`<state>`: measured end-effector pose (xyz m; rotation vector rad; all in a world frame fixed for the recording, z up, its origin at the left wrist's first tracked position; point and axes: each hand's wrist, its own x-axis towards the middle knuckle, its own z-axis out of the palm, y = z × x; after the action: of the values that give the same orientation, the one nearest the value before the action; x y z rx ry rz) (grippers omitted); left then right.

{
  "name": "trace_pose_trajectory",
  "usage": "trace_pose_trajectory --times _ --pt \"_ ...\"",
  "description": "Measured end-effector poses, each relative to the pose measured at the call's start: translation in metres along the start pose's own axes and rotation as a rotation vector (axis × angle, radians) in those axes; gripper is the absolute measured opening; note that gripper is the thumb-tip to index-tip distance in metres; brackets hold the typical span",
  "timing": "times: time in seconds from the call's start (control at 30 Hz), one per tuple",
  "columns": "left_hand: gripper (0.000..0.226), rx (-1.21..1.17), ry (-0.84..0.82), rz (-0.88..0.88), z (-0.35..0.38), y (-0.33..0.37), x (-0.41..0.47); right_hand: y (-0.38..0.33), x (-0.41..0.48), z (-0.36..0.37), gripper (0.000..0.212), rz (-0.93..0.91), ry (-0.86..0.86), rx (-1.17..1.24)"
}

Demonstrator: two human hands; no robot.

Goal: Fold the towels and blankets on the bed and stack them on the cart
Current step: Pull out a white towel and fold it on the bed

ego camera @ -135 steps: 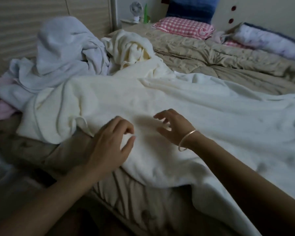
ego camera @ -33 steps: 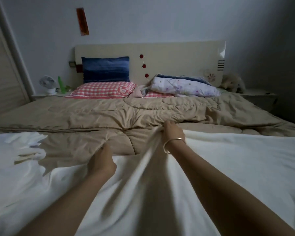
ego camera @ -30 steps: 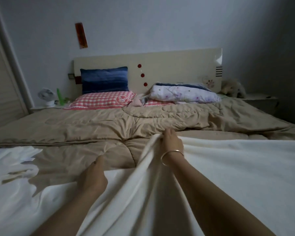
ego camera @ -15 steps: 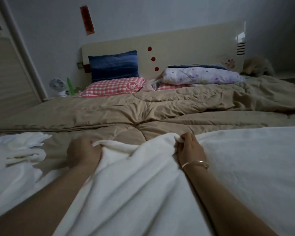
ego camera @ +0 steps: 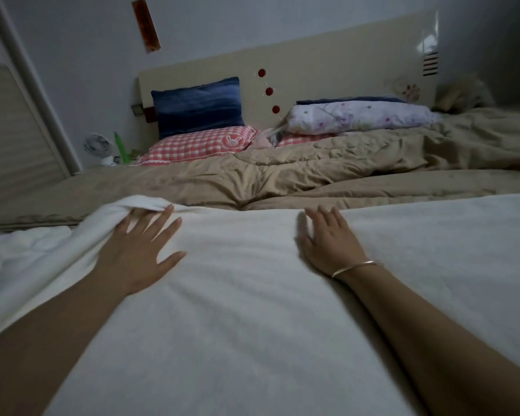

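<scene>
Smoothing step, I judge; white blanket (ego camera: pixel 252 310) lies spread on the bed (ego camera: pixel 312 178); left hand (ego camera: pixel 138 250) and right hand (ego camera: pixel 327 241) press flat on it, grip released, fingers splayed; next: pinch the far edge, fold it over; cart not in view.

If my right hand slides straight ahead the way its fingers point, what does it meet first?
The right hand, flat on the white blanket, would pass the blanket's far edge and probably meet the bunched fold of the tan quilt first, though depth is hard to judge.
</scene>
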<state>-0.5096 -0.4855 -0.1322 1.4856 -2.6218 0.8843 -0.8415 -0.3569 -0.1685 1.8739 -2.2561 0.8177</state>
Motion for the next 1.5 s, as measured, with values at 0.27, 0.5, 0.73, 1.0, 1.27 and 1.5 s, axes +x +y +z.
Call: trace_pose_trajectory --times 0.27,0.5,0.73,1.0,1.27,1.5 --pt "0.081 0.019 -0.201 -0.211 0.009 0.032 0.006 -0.004 0.006 0.002 0.067 0.11 -0.281 -0.199" --pt "0.029 -0.234 0.055 -0.343 -0.048 0.065 -0.015 -0.127 -0.043 -0.02 0.06 -0.202 -0.415 -0.193" --pt "0.054 -0.672 -0.289 -0.122 0.003 0.04 -0.047 -0.147 -0.078 0.032 0.089 -0.386 -0.281 -0.178" --pt "0.028 -1.024 0.212 -0.273 -0.072 0.034 -0.15 -0.156 -0.078 0.035 0.085 -0.29 -0.433 -0.344" --pt "0.031 -0.704 0.226 -0.389 -0.124 -0.081 -0.373 -0.257 -0.142 -0.027 0.043 -0.025 -0.477 -0.198" --pt "0.031 -0.558 0.156 -0.54 -0.169 -0.098 -0.506 -0.441 -0.237 -0.024 0.065 -0.078 -0.768 0.197"
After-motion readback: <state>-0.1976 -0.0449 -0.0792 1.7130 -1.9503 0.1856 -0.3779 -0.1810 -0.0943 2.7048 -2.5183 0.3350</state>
